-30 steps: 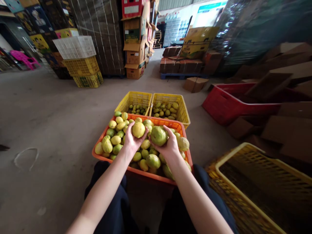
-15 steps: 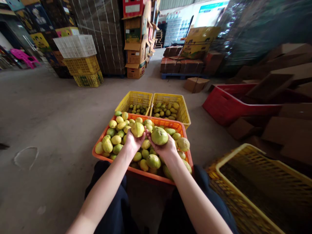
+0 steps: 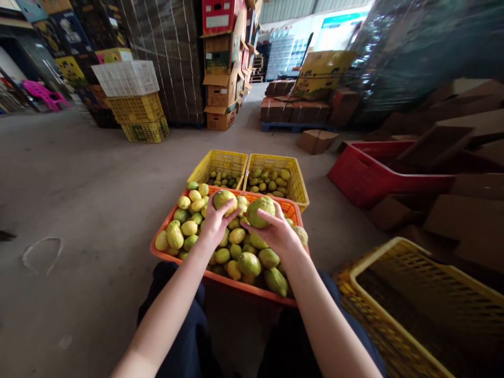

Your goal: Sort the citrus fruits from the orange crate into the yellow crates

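Hands point(image 3: 282, 235), flatter before, now curl round their fruits point(image 3: 260, 211) (one each).

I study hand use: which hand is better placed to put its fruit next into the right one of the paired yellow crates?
Right, probably: the right hand holds its fruit in front of that crate, while the left hand is nearer the other crate.

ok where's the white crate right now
The white crate is at upper left in the head view, stacked on two yellow crates, beside the wrapped pallet stack.
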A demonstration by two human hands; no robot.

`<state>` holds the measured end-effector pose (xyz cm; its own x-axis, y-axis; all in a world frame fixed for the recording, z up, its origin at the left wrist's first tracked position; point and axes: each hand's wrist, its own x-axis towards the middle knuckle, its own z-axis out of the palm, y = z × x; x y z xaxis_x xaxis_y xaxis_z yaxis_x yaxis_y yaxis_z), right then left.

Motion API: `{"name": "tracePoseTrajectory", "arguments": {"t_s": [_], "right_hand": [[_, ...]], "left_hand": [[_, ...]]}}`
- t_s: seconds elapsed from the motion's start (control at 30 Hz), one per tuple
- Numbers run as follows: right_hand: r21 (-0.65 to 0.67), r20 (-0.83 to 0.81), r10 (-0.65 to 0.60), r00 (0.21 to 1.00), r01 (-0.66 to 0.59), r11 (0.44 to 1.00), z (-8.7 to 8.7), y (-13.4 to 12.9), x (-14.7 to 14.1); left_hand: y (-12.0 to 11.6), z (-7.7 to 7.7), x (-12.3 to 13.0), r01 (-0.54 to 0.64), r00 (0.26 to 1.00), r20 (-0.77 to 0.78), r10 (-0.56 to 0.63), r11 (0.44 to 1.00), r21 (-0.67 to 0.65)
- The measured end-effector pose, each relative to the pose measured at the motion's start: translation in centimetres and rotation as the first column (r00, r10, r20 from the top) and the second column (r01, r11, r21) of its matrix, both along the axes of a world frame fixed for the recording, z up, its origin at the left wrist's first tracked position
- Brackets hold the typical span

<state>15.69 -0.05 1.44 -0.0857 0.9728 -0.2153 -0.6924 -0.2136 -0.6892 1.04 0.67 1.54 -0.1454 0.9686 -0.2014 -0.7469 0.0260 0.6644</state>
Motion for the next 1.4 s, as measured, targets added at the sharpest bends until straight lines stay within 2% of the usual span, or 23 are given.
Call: {"name": "tracePoseTrajectory", "arguments": {"t_s": [0.1,0.2,0.3,0.37,0.5,0.57,0.67,0.73,0.87,0.97,1.07,1.2,1.4], "right_hand": [[0.154,0.211,-0.124,0.97,0.092,0.984,0.2,-0.7,-0.4],[0.308,0.337,-0.283,0.898,0.179,0.934,0.7,-1.2,-0.6],[0.35,0.316,-0.361,0.878,0.246,0.904,1.4,-1.5,-0.6],[0.352,0.289,-0.384,0.877,0.276,0.894,1.7,-1.6,-0.5],[0.412,0.328,-0.399,0.856,0.25,0.876,1.6,-1.8,-0.2],[0.434,0.371,-0.4,0.838,0.224,0.872,1.3,-1.8,-0.1],[0.372,0.377,-0.38,0.844,0.237,0.897,0.7,-1.6,0.0],[0.27,0.329,-0.31,0.892,0.226,0.936,0.2,-1.3,0.1],[0.071,0.076,-0.159,0.984,0.154,0.986,0.0,-0.7,0.0],[-0.09,-0.116,-0.144,0.983,0.134,0.987,0.3,-0.4,0.0],[-0.213,-0.261,-0.126,0.957,0.07,0.975,0.3,-0.3,-0.2],[-0.208,-0.324,-0.127,0.937,0.061,0.976,-0.6,-0.1,-0.7],[-0.11,-0.193,-0.098,0.976,0.077,0.991,-1.9,0.0,-1.1]], "left_hand": [[-0.5,-0.2,0.5,-0.028,0.992,-0.122,0.04,0.995,0.095],[-0.9,-0.2,0.6,-0.016,0.992,-0.122,0.034,0.989,0.147],[-1.2,0.2,0.5,0.011,0.995,-0.097,0.004,0.987,0.161],[-1.4,0.6,0.4,0.042,0.99,-0.139,-0.016,0.983,0.18],[-1.8,0.8,0.4,0.118,0.948,-0.318,-0.007,0.936,0.332],[-1.7,0.5,0.6,0.111,0.952,-0.307,0.004,0.928,0.357],[-1.1,0.0,0.8,0.089,0.985,-0.165,-0.047,0.963,0.255],[-0.7,-0.1,0.5,0.115,0.992,-0.06,-0.108,0.982,0.148],[-0.3,0.0,-0.4,0.206,0.967,0.163,-0.194,0.977,-0.06],[-0.3,-0.2,-0.5,0.187,0.927,0.357,-0.115,0.966,-0.177],[-0.2,-0.7,0.1,0.129,0.907,0.419,-0.039,0.973,-0.189],[-0.1,-1.2,1.1,0.073,0.907,0.42,0.01,0.981,-0.182],[-0.1,-1.3,1.4,0.07,0.888,0.459,0.025,0.979,-0.19]]}}
